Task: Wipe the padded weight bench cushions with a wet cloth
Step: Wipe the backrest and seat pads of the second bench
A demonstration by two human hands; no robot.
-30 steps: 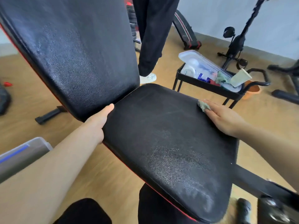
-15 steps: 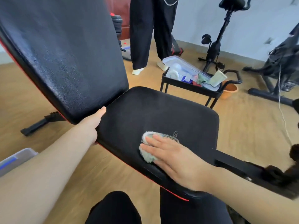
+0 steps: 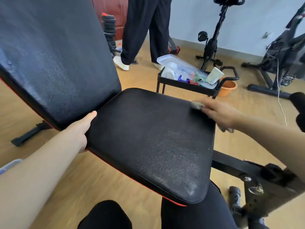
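The black padded seat cushion (image 3: pixel 148 138) fills the middle of the view, with damp sheen on its near part. The tilted black backrest cushion (image 3: pixel 49 60) rises at the left. My right hand (image 3: pixel 219 113) presses a pale grey-green cloth (image 3: pixel 197 105) flat on the seat's far right corner; hand and cloth are motion-blurred. My left hand (image 3: pixel 80 129) grips the seat's left edge beside the gap under the backrest, thumb on top.
A black cart (image 3: pixel 186 85) with a clear box, a cup and bottles stands just beyond the seat, an orange basin (image 3: pixel 228 86) beside it. A person in black trousers (image 3: pixel 143 30) stands behind. Exercise bikes (image 3: pixel 212 42) line the wall. The bench frame (image 3: pixel 247 172) extends right.
My right hand swept the cloth from the seat's near middle out to its far right corner. The left hand kept its grip on the seat edge. The view shifted slightly.
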